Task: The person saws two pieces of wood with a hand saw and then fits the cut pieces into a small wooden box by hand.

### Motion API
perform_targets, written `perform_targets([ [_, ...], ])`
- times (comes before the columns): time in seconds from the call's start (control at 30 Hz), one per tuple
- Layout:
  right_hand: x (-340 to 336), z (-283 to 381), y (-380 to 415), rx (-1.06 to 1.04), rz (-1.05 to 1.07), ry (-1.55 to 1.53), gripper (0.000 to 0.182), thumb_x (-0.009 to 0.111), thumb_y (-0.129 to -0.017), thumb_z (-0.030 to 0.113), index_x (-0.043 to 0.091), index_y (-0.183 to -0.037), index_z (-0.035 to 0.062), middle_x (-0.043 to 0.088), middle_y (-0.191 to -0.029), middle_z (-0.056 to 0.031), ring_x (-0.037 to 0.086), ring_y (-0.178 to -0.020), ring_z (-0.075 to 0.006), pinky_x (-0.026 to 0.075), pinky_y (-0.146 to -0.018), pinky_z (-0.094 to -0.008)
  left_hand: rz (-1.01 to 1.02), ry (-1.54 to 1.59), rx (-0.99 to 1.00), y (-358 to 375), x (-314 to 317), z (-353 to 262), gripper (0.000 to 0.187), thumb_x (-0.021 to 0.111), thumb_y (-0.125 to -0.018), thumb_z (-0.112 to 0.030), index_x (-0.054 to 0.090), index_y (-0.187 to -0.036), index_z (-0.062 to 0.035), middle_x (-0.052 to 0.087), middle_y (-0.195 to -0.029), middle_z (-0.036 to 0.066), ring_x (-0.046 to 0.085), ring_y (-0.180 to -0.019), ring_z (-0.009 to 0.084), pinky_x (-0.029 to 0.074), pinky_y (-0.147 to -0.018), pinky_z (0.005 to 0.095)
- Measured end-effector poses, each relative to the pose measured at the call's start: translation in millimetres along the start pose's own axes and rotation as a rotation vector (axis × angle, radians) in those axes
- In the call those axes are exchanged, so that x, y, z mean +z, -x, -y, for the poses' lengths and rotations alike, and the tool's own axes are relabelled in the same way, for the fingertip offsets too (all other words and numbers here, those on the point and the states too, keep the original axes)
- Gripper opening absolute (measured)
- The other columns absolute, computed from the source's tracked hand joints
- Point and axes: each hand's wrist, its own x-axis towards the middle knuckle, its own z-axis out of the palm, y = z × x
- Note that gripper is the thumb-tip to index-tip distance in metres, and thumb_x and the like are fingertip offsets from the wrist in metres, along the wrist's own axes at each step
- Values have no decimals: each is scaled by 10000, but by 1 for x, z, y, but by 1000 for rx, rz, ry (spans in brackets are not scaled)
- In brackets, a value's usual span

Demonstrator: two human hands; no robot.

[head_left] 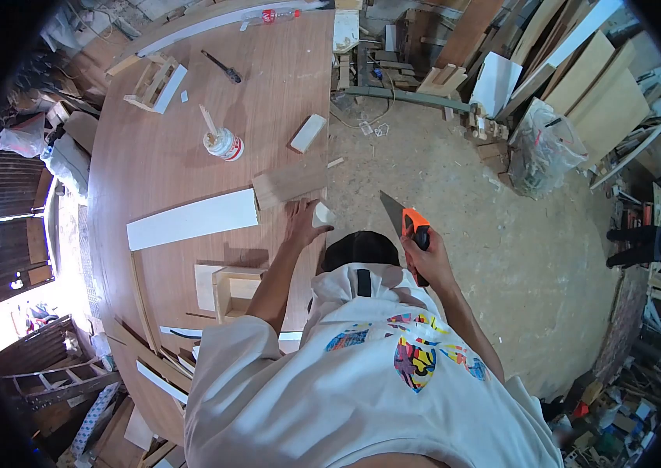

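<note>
My right hand (426, 257) is closed around the orange and black handle of a handsaw (394, 210). The saw's blade points up and left over the floor, away from the table. At the table's right edge, my left hand (302, 224) grips a small white block (323, 214), with the thumb along its near side. Just beyond those fingers lies a flat brown board (290, 184). To the left is a long white board (192, 221), its right end close to the brown one.
On the wooden table (284, 86) are a white tub (224, 145) with sticks in it, a white block (309, 133), a dark tool (222, 67), a small wooden frame (157, 83) and an open wooden box (235, 293). Planks (595, 70) lean at the back right beside a plastic bag (546, 148).
</note>
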Motion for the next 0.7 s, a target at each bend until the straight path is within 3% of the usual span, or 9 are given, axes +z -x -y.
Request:
perform_targets([
  [0.07,-1,-3,1,-6,-5,19,155,620,-863,107,492,-927,49,479,-569,15,464,-430,-68,366,-380,-248,19,70,-58,6,5,-9,776,781,-684,-389,441,-1309,-79,423,-1264,114,431,-1186,308,377,-1007,426],
  [0.13,0,-5,3,-14,-10,33,158,621,-864,107,487,-927,51,474,-564,16,465,-426,-70,368,-374,-251,-168,106,-45,9,16,-10,596,714,-777,-365,490,-1232,-53,478,-1184,121,493,-1106,313,406,-954,420],
  [0.17,4,-2,5,19,-10,14,159,616,-867,105,477,-923,52,467,-557,15,463,-415,-74,365,-363,-254,-167,104,-41,5,33,0,596,714,-777,-365,490,-1232,-53,478,-1184,121,493,-1106,313,406,-954,420],
  [0.23,11,3,6,52,-16,-10,160,611,-870,102,467,-919,52,460,-550,15,461,-404,-78,363,-352,-257,-446,497,-162,-8,76,24,382,641,-841,-316,550,-1112,-63,553,-1051,125,522,-1067,321,415,-900,424],
  [0.27,16,5,7,71,4,-19,163,607,-873,100,457,-917,52,456,-548,11,456,-393,-81,358,-344,-258,-437,495,-159,-8,71,18,382,641,-841,-316,550,-1112,-63,553,-1051,125,522,-1067,321,415,-900,424],
  [0.33,25,2,4,62,51,-13,156,588,-879,90,441,-917,49,449,-546,1,446,-369,-94,347,-330,-262,-485,118,-223,-7,50,-6,219,558,-889,-263,576,-1013,-83,600,-953,119,544,-1033,317,415,-856,425],
  [0.47,45,5,3,96,51,-31,126,562,-877,78,449,-919,41,435,-545,6,439,-366,-96,339,-330,-270,-339,129,-346,-8,53,-12,194,526,-900,-245,586,-1025,-109,613,-971,114,553,-1008,307,408,-863,425],
  [0.53,49,0,0,101,70,-31,118,561,-870,75,455,-910,44,440,-547,5,439,-365,-95,338,-327,-269,-591,31,-174,-7,77,3,201,504,-910,-245,590,-1039,-117,615,-994,115,561,-987,307,391,-887,429],
  [0.7,66,-4,10,123,83,-55,96,568,-843,68,484,-883,47,470,-581,-2,470,-446,-87,381,-396,-262,-651,60,-226,-1,82,-10,201,519,-899,-244,601,-1054,-145,592,-1021,108,538,-1025,303,361,-912,443],
])
